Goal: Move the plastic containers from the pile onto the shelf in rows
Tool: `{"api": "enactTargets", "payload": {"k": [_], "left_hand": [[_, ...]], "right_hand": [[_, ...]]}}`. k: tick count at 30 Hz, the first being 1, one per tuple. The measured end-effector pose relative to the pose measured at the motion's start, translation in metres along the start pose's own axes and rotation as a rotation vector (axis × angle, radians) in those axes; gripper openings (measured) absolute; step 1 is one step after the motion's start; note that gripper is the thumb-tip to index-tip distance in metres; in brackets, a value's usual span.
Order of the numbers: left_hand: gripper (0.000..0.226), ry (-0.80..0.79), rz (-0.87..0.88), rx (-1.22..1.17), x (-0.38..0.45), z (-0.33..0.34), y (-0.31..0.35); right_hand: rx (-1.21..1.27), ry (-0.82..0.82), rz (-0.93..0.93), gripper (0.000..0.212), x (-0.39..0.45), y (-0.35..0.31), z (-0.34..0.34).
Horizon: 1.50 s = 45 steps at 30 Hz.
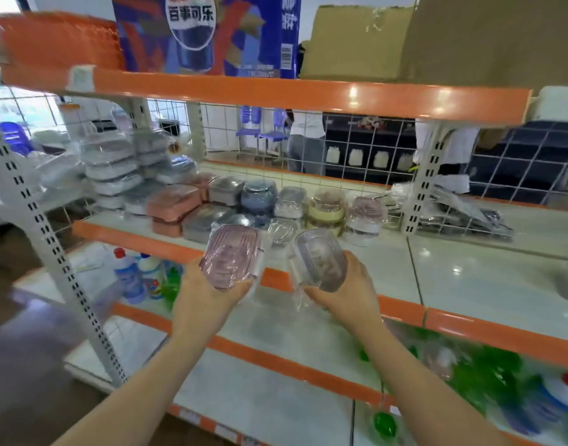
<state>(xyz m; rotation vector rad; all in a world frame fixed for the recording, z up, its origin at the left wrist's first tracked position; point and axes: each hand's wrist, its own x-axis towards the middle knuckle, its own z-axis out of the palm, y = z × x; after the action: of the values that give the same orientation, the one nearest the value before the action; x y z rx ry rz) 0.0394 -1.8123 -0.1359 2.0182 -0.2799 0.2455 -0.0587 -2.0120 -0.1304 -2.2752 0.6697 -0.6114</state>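
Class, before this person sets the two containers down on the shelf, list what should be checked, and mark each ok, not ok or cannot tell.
1. Left hand grips the pink container: ok.
2. Right hand grips the grey container: ok.
3. Bare space on the middle shelf right of the rows: ok.
4. Existing rows tidy: cannot tell, blurred.
5. Wrapping intact on both: cannot tell.

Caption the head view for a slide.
Left hand and right hand each hold a wrapped container before the shelf of stocked containers.
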Motion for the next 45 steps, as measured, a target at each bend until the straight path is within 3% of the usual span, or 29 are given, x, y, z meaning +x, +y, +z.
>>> {"api": "enactTargets", "payload": {"k": [5,10,20,26,31,45], "left_hand": [[0.078,-0.053,-0.049,0.056,0.055,-0.026,-0.037],[0.091,-0.075,-0.069,0.096,0.084,-0.023,-0.056],[0.090,-0.076,-0.013,0.022,0.154,0.028,-0.045],[0.081,-0.043,0.033,0.005,0.210,0.059,-0.021],[0.087,-0.022,0.039,0.009,0.245,0.078,-0.013],[0.094,-0.094,0.076,0.034,0.315,0.099,-0.018]], "right_hand": [[-0.007,-0.005,0.049,0.099,0.018,-0.027,0.048],[-0.034,0.017,0.129,0.097,0.039,-0.029,0.066],[-0.077,0.161,0.143,0.107,0.120,-0.012,0.046],[-0.101,0.169,0.036,0.095,0.189,-0.020,0.038],[-0.211,0.111,-0.055,0.091,0.230,-0.030,0.037],[-0.302,-0.138,0.008,0.088,0.292,-0.050,0.066]]}}
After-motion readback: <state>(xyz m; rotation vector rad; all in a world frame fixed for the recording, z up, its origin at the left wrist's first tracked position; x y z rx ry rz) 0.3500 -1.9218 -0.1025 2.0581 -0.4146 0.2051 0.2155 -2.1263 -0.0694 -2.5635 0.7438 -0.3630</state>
